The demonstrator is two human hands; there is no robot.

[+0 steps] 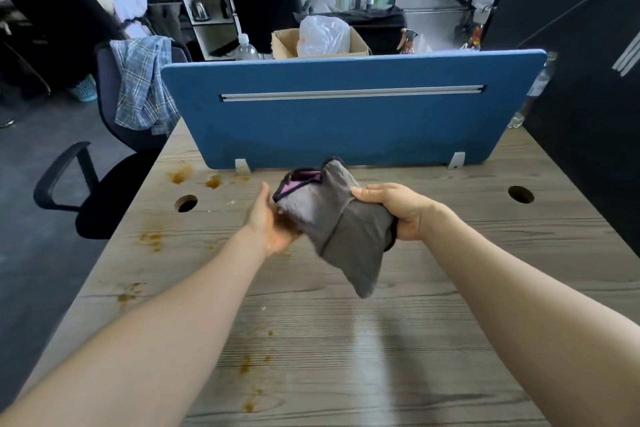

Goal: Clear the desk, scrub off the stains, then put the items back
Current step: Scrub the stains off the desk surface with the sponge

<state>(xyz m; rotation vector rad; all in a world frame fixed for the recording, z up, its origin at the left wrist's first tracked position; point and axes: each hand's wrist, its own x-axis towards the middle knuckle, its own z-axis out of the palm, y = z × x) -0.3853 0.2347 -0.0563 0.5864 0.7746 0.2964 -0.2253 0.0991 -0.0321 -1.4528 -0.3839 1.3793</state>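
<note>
We hold the grey cloth (341,225) above the desk (346,340), right hand (398,210) clenched around it, left hand (268,222) cupped open beneath; its soiled underside could smear our palm and re-mark wood; brown stains (180,175) remain leftward.

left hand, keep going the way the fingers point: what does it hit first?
Likely the blue felt divider panel standing across the wooden desk; the left hand points up-forward beside the grey cloth. Depth unclear.
</note>
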